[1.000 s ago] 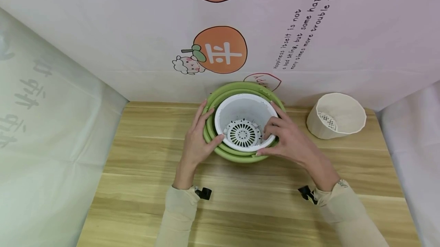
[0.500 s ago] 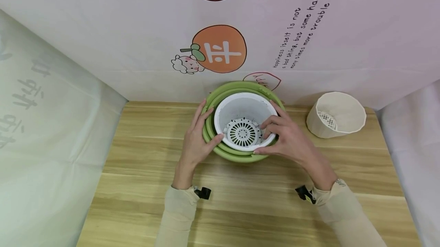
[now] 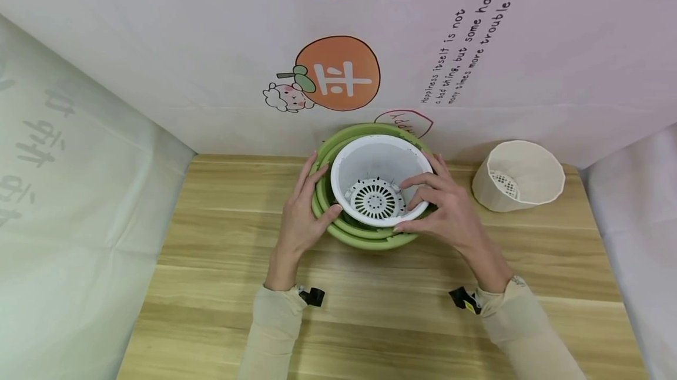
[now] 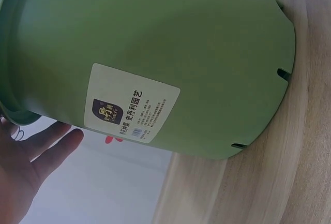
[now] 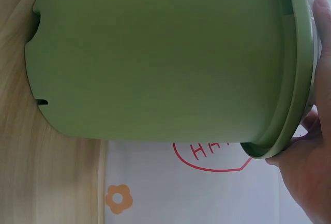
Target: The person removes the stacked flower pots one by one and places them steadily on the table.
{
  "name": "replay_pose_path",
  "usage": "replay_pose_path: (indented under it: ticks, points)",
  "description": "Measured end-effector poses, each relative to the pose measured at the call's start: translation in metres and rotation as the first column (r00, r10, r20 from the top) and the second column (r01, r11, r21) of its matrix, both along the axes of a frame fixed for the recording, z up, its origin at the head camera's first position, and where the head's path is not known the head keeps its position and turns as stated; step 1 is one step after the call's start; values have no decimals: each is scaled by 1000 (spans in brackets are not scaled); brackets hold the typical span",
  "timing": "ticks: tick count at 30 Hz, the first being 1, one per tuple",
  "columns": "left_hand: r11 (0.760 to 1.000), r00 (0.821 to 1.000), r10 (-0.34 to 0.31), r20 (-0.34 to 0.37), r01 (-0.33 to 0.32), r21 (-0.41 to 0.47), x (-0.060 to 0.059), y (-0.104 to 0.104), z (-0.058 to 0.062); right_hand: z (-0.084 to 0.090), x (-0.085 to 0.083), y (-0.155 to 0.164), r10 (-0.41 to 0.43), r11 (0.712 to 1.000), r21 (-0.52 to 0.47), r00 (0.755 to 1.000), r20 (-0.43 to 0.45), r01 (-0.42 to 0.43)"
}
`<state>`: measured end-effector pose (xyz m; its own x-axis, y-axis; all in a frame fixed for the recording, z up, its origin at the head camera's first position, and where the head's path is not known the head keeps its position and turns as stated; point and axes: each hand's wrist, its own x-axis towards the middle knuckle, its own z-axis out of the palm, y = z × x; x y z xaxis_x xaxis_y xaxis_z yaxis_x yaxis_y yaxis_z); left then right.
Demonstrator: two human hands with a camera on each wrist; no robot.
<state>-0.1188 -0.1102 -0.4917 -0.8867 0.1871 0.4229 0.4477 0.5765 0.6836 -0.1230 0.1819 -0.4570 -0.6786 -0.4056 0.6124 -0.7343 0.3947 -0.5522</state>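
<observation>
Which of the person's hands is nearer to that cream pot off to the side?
Right. The right hand grips the white pot's rim, the side toward the cream pot; the left hand rests on the far side.

wooden table [image 3: 211, 286] — green pot [image 3: 365, 239] | cream pot [image 3: 520, 192]

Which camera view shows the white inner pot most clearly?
The head view: it looks down into the white inner pot, showing its rim, slotted bottom and the right hand pinching it. The wrist views show mainly the green outer pot; the white pot is not clearly visible there.
</observation>
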Motion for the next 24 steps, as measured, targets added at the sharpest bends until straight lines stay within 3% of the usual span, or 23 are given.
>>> replay_pose_path:
  ticks: [24]
  points:
    - [1000,1000,-6,-2,6,20,0,-1,0,5,6,-6,-27,990,-137,1000,3,27]
